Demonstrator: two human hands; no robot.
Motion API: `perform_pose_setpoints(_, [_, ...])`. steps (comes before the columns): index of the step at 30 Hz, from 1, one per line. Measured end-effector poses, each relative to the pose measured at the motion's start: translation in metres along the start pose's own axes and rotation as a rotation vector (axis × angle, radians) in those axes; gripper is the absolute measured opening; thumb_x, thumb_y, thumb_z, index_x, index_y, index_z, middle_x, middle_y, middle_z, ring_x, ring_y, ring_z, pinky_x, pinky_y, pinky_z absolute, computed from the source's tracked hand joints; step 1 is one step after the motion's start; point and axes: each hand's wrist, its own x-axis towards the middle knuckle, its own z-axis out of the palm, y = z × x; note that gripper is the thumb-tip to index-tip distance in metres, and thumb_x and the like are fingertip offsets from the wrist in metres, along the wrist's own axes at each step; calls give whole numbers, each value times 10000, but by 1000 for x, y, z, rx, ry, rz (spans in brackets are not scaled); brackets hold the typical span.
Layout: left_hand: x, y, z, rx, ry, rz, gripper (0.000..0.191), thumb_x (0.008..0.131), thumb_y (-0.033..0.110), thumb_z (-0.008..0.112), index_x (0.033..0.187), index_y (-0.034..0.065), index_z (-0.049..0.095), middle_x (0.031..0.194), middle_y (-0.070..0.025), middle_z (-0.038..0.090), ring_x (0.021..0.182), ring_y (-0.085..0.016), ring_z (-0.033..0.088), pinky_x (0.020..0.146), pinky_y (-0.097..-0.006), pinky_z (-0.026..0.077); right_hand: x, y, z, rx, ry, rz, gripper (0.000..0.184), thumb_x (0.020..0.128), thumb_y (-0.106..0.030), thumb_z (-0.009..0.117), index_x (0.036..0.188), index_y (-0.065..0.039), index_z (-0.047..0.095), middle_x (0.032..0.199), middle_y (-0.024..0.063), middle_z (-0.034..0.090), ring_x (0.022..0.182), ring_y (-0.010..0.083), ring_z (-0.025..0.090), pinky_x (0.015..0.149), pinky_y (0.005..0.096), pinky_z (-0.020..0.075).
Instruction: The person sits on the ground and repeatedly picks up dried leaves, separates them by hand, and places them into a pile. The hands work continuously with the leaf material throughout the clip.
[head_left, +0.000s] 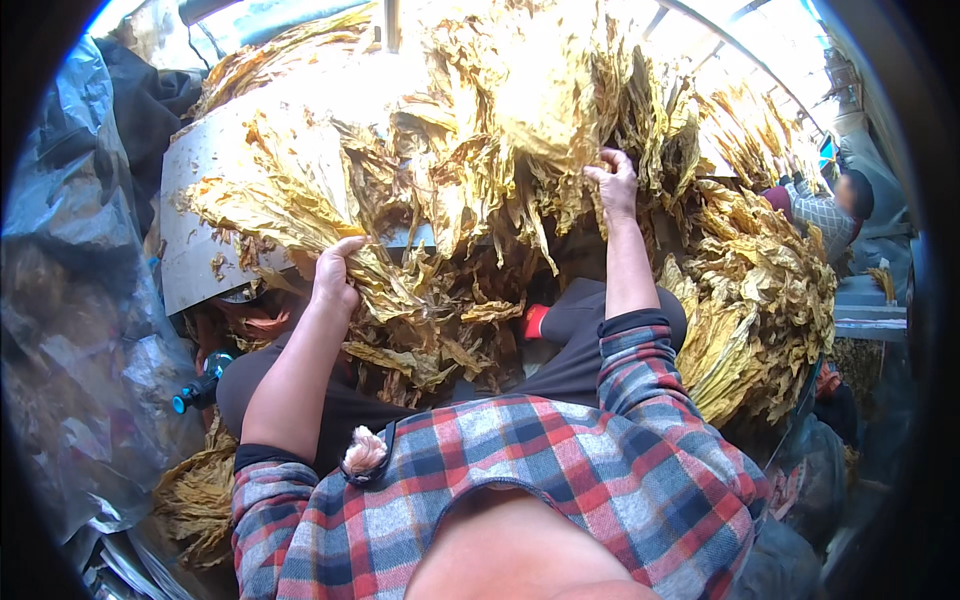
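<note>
My left hand (339, 276) is closed around a bunch of dried yellow leaves (277, 210), which look like tobacco. The bunch fans out to the upper left over a pale board, and its other end lies above my lap. My right hand (616, 184) is raised at the lower edge of a large heap of dried leaves (480, 150), thumb and fingertips near a leaf edge; whether they pinch a leaf, I cannot tell. Glare hides the top of the heap. Loose brown and yellow leaves (420, 352) lie between my legs.
The pale board (195, 172) slopes at the left, beside plastic sheeting (75, 300). A thick leaf pile (757, 300) stands at my right. Another person (821, 214) is beyond it, near more leaves. A dark tool-like object with teal parts (204, 381) is beside my left knee.
</note>
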Motion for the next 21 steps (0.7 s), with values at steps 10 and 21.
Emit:
perform_pose_setpoints(10, [6, -4, -4, -22, -43, -15, 159, 795, 68, 600, 926, -17, 627, 883, -111, 670, 790, -240, 645, 803, -396, 523, 1, -26, -24, 995, -240, 246, 207, 899, -115, 545, 1069, 0, 573, 798, 45, 618, 672, 111, 565, 533, 249, 470])
perform_pose_setpoints(21, [-5, -18, 14, -182, -50, -36, 326, 837, 255, 682, 1074, 47, 601, 1004, -69, 641, 926, -239, 600, 863, -411, 473, -148, -98, 246, -347, -1056, -355, 231, 887, -146, 471, 1015, -6, 604, 996, 203, 613, 879, 311, 611, 807, 369, 500])
